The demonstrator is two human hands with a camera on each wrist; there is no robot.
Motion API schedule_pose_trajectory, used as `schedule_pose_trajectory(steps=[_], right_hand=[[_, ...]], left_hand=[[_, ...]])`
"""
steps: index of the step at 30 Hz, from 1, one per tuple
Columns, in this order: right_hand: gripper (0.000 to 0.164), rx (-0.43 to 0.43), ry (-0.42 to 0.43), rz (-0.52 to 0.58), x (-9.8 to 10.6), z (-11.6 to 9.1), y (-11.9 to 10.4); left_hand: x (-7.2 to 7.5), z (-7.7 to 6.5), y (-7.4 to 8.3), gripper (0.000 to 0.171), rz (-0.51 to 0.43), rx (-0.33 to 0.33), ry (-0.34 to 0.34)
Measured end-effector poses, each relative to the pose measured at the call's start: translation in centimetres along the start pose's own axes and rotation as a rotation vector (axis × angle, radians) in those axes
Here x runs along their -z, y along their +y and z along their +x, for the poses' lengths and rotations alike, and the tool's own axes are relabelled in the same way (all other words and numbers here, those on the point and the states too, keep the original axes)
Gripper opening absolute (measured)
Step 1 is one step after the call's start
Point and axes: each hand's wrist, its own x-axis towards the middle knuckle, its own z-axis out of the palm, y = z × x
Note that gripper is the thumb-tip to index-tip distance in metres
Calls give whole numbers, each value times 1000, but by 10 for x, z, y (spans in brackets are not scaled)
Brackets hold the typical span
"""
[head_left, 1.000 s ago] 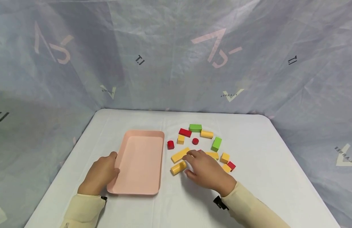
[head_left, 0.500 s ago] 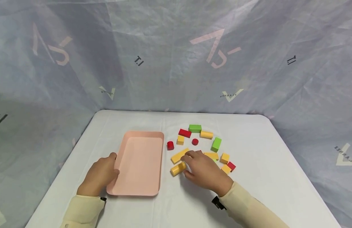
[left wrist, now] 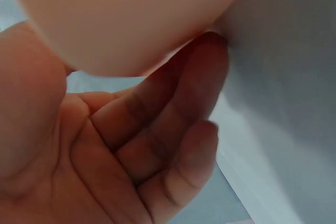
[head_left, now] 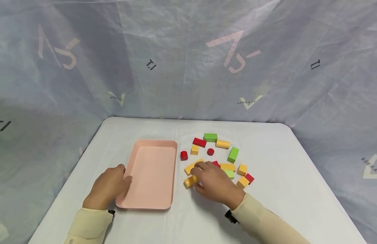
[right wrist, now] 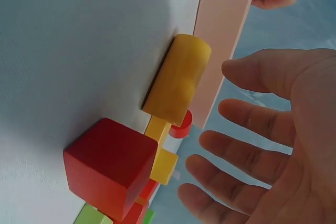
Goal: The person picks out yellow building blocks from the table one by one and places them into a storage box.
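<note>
My left hand [head_left: 107, 186] grips the left side of a pink tray [head_left: 150, 176], thumb over the rim; in the left wrist view the fingers [left wrist: 194, 77] curl beneath the tray's edge. To the right, my right hand [head_left: 214, 184] is low over the toy blocks, its fingertips right at a yellow cylinder block [head_left: 189, 182]. The right wrist view shows that cylinder lying on its side, and the hand's fingers [right wrist: 247, 156] spread and loosely bent around nothing. A red cube [right wrist: 110, 166] sits near it, hidden under the hand in the head view.
Several more blocks lie beyond and right of my right hand: a yellow bar [head_left: 192, 167], a red cylinder [head_left: 183, 155], green blocks [head_left: 210, 137], a yellow cube [head_left: 242, 169] and others. A white cloth covers the table [head_left: 276, 189]; a printed grey curtain [head_left: 188, 84] hangs behind.
My right hand has shifted slightly left, its fingers now overlapping the yellow cylinder. The left thumb reaches a little further over the tray's rim. The tray stays in place.
</note>
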Motion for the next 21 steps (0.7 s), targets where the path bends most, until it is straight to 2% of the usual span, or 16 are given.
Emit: schedule_pose_trajectory(steps=[3, 13, 21], right_hand=[[38, 11, 8, 6, -2, 1, 0], [40, 11, -16, 14, -11, 5, 0], [37, 52, -11, 29, -19, 6, -2]], left_hand=[[1, 0, 2, 20, -3, 0, 6], [-1, -1, 2, 6, -19, 3, 6], [-3, 0, 0, 10, 12, 5, 8]])
